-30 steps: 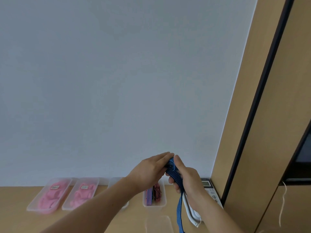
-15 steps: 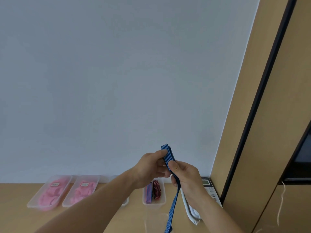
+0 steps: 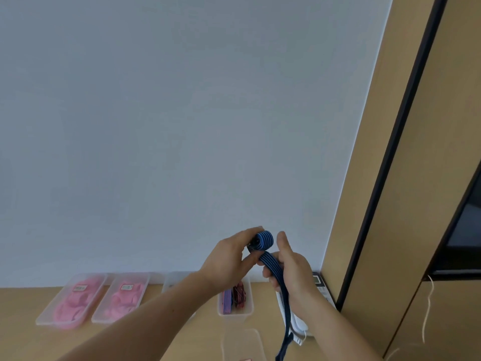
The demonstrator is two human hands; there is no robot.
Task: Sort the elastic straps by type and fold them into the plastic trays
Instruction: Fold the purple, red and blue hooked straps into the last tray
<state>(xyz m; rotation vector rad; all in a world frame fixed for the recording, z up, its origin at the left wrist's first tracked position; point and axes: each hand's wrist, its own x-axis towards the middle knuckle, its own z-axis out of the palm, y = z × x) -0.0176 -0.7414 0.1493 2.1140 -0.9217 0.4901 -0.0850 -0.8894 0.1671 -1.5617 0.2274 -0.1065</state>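
A blue striped elastic strap (image 3: 265, 240) is held up in front of the wall, its top end wound into a small roll. My left hand (image 3: 229, 259) pinches that roll between thumb and fingers. My right hand (image 3: 291, 267) grips the strap just below the roll, thumb raised, and the loose tail (image 3: 285, 334) hangs down past my wrist. Behind my hands a clear plastic tray (image 3: 247, 312) holds a purple and a red striped folded strap. Two clear trays with pink straps, one (image 3: 71, 300) and the other (image 3: 121, 298), stand at the left.
Another clear tray (image 3: 173, 281) sits between the pink ones and the striped one, mostly hidden by my left arm. A clear tray (image 3: 243, 343) lies near the bottom edge. A white phone (image 3: 321, 286) stands by the wooden cabinet (image 3: 390, 230) at the right. The desk (image 3: 23, 342) is light wood.
The strap's straight top end has been curled over into a roll. My left hand now pinches the roll and my right thumb has lifted off the strap.
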